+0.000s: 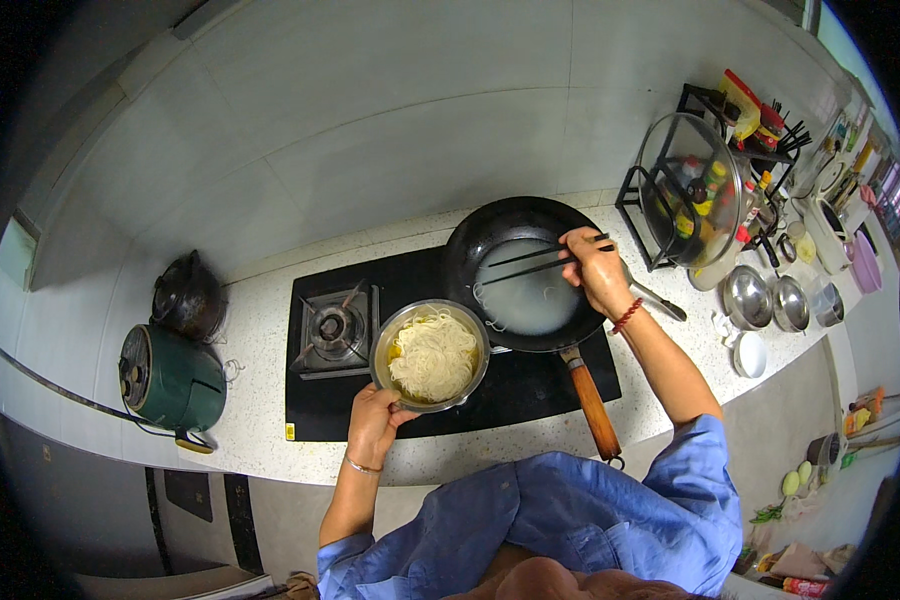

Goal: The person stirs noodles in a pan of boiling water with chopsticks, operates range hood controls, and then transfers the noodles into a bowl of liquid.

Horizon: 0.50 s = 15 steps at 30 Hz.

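Note:
My left hand (376, 420) grips the near rim of a steel bowl (482, 360), which is tilted slightly beside the wok. Pale noodles (435, 356) are heaped in it over yellowish liquid. In my right hand (594, 270) is a pair of black chopsticks (525, 270), their tips over the left part of the black wok (469, 232). Cloudy water (532, 300) fills the wok's bottom, and a few noodle strands (486, 307) lie at its left side. The wok's wooden handle (594, 405) points towards me.
A bare gas burner (331, 326) lies left of the bowl. Further left stand a green air fryer (176, 379) and a dark pot (187, 296). To the right are a metal utensil (656, 296), a glass lid (690, 191) on a black rack, steel bowls (748, 298) and a white bowl (750, 355).

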Motion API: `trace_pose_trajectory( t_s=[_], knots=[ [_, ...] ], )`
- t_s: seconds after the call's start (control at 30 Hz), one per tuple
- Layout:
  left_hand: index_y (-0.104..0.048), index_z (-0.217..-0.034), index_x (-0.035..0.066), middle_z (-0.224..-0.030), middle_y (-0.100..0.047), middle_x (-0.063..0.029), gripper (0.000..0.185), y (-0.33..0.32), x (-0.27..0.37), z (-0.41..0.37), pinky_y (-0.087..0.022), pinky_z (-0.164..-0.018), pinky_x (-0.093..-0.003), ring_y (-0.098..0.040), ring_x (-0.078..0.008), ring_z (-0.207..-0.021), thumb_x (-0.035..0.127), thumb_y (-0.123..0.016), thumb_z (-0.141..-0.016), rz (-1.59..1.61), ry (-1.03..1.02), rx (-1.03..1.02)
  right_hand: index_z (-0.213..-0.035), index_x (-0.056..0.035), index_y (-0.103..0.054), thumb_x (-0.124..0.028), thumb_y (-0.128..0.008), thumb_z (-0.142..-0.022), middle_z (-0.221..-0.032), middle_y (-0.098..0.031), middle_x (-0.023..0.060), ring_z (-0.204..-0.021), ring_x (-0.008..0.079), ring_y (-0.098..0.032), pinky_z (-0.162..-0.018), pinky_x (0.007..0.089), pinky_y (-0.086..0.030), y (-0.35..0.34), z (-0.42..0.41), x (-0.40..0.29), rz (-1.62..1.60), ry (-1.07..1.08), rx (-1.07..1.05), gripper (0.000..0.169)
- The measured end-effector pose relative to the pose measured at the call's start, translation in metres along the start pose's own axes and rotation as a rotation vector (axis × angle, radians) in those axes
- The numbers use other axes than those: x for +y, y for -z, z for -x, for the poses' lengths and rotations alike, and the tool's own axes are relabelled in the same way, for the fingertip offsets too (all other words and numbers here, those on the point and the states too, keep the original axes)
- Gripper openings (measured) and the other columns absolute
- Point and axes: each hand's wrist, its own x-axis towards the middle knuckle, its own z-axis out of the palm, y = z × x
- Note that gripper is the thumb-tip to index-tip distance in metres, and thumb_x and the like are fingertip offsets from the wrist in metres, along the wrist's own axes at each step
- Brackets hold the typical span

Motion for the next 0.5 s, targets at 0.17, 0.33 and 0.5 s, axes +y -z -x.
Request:
trace_pose_trajectory(
  t_s=[0.17, 0.33, 0.5],
  knots=[
    [-0.053, -0.088, -0.007, -0.068, -0.054, -0.0058, 0.015, -0.004, 0.002, 0.004, -0.058, -0.056, -0.0330, -0.057, -0.0133, -0.055, -0.003, -0.044, -0.076, 0.002, -0.003, 0.018, -0.102, 0.0024, -0.054, -0.010, -0.047, -0.087, -0.084, -0.055, 0.0105, -0.044, 0.0117, -0.050, -0.037, 0.0235, -0.035, 0.011, -0.017, 0.049, 0.057, -0.091, 0.059, 0.021],
    [-0.052, -0.084, -0.006, -0.065, -0.051, -0.0048, 0.012, -0.003, 0.003, 0.005, -0.058, -0.058, -0.0352, -0.055, -0.0131, -0.053, -0.003, -0.044, -0.076, 0.009, -0.007, 0.032, -0.103, 0.0030, -0.054, -0.011, -0.047, -0.087, -0.085, -0.057, 0.0104, -0.044, 0.0107, -0.050, -0.038, 0.0221, -0.036, 0.010, -0.025, 0.074, 0.074, -0.096, 0.049, 0.022],
    [-0.052, -0.082, -0.005, -0.064, -0.050, -0.0042, 0.010, -0.001, 0.002, 0.003, -0.059, -0.057, -0.0351, -0.054, -0.0125, -0.052, -0.004, -0.045, -0.075, 0.041, -0.014, 0.033, -0.088, 0.0022, -0.056, -0.015, -0.050, -0.087, -0.061, -0.058, 0.0075, -0.043, 0.0110, -0.049, -0.039, 0.0239, -0.038, 0.005, -0.025, 0.085, 0.185, -0.017, 0.067, 0.018]
  ],
)
